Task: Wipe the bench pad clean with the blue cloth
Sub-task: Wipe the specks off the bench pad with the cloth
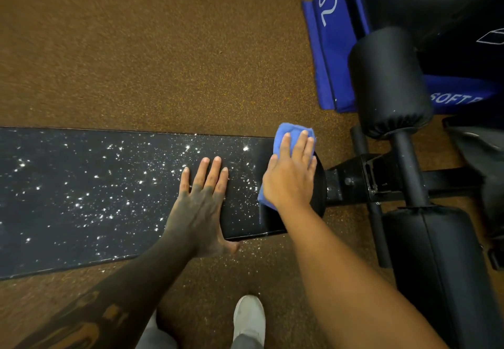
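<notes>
Right hand (289, 179) lies flat, fingers spread, grip pressing the blue cloth (293, 134) down onto the right end of the pad (109, 193); the cloth pokes out past the fingertips and under the wrist. Left hand (203, 201) is open, palm flat on the pad just beside it, holding nothing, thumb hooked over the near edge. The black pad runs off to the left, speckled all over with white flecks. Past its end sits the black frame (351, 182) with foam rollers (390, 81). A blue box (331, 57) stands on the brown floor (136, 48) behind. One grey shoe (249, 318) below.
</notes>
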A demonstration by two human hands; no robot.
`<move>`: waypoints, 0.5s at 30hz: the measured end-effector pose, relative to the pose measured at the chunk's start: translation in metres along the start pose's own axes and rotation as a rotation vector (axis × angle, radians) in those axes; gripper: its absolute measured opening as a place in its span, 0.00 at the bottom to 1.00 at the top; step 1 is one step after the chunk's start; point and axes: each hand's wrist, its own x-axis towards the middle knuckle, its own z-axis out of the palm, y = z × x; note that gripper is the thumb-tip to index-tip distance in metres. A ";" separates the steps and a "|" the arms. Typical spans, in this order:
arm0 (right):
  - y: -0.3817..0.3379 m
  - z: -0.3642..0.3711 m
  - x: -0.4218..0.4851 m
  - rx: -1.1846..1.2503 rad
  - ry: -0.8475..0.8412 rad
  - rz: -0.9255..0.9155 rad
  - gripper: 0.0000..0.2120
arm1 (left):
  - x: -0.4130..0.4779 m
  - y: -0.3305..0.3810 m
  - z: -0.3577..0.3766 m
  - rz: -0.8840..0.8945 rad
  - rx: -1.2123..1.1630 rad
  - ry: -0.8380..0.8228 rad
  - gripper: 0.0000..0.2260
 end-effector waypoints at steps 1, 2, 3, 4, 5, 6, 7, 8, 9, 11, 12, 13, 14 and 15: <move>-0.006 0.000 0.004 0.006 0.000 0.047 0.29 | 0.000 0.000 0.000 0.002 0.002 -0.002 0.69; -0.011 0.000 0.004 0.003 -0.003 0.038 0.29 | 0.000 -0.001 0.000 0.001 0.001 0.000 0.69; -0.015 0.000 0.002 0.000 -0.007 -0.028 0.29 | 0.000 -0.001 0.001 0.000 -0.001 0.002 0.68; -0.015 0.000 -0.001 -0.008 -0.017 -0.143 0.29 | 0.000 -0.001 0.000 -0.004 -0.003 0.003 0.68; -0.012 0.000 -0.004 -0.029 -0.029 -0.289 0.29 | 0.000 -0.001 0.001 -0.004 -0.004 0.002 0.68; -0.007 -0.001 -0.006 -0.058 -0.049 -0.424 0.29 | 0.000 -0.001 0.001 -0.002 -0.007 0.007 0.68; 0.000 -0.002 -0.005 -0.079 -0.071 -0.511 0.28 | 0.000 -0.001 0.000 -0.001 -0.013 0.012 0.68; 0.005 -0.002 0.000 -0.086 -0.082 -0.532 0.28 | 0.000 -0.001 0.000 0.000 -0.020 0.014 0.68; 0.008 -0.002 0.006 -0.079 -0.079 -0.489 0.28 | 0.000 -0.002 -0.001 0.000 -0.026 0.012 0.69; 0.004 -0.003 0.015 -0.043 -0.055 -0.280 0.28 | 0.000 -0.002 -0.001 -0.003 -0.023 -0.003 0.69; -0.002 -0.002 0.016 -0.034 -0.045 -0.190 0.28 | 0.000 -0.002 -0.001 -0.007 -0.023 -0.007 0.69; -0.009 -0.002 0.015 -0.028 -0.035 -0.153 0.28 | 0.000 -0.002 -0.001 -0.010 -0.022 -0.006 0.69; -0.014 -0.002 0.013 -0.030 -0.031 -0.176 0.28 | 0.000 -0.001 -0.002 -0.011 -0.019 -0.001 0.69; -0.016 -0.001 0.009 -0.036 -0.037 -0.255 0.28 | 0.000 -0.001 -0.001 -0.011 -0.010 -0.001 0.69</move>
